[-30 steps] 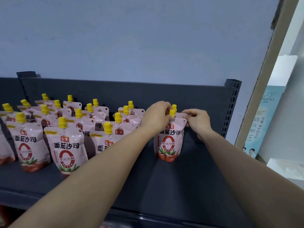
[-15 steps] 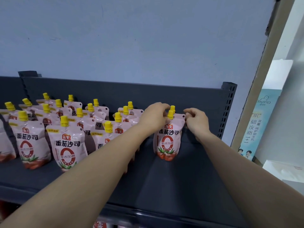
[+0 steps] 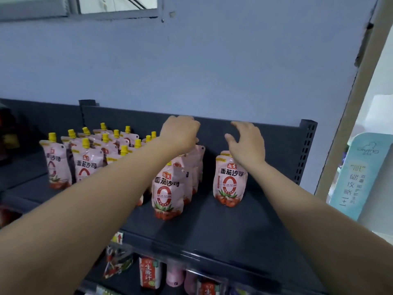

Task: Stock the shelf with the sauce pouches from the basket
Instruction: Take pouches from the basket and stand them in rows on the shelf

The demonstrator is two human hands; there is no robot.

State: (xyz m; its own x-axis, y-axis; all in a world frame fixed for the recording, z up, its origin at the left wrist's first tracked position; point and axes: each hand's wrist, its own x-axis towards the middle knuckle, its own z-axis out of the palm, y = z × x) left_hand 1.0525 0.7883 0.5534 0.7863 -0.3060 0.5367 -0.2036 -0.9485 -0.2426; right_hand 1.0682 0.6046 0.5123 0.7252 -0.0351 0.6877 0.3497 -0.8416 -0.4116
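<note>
Fingers spread and holding nothing, my right hand [image 3: 246, 145] is over a sauce pouch [image 3: 230, 179] standing on the shelf [image 3: 212, 226]. My left hand [image 3: 180, 133] curls over the neighbouring pouches [image 3: 168, 188]; whether it grips one, I cannot tell.

Of left hand [image 3: 179, 135] only back showed; fingertips hidden behind knuckles, so any grip on pouch row [image 3: 196, 160] beneath could not be told. Bare left forearm [image 3: 95, 199] covered middle pouches and cap of front pouch [image 3: 168, 188]; smeared patch blurred that pouch's upper right corner. Wrist of right hand [image 3: 247, 143] hid most of cap on lone pouch [image 3: 230, 179]. Both forearms cut by frame edges. Blurred lower-shelf bottles [image 3: 150, 273] partly cut by bottom edge. Pale poster [image 3: 359, 173] cut by right edge. Far-left dark goods [image 3: 8, 133] too dim to identify
</note>
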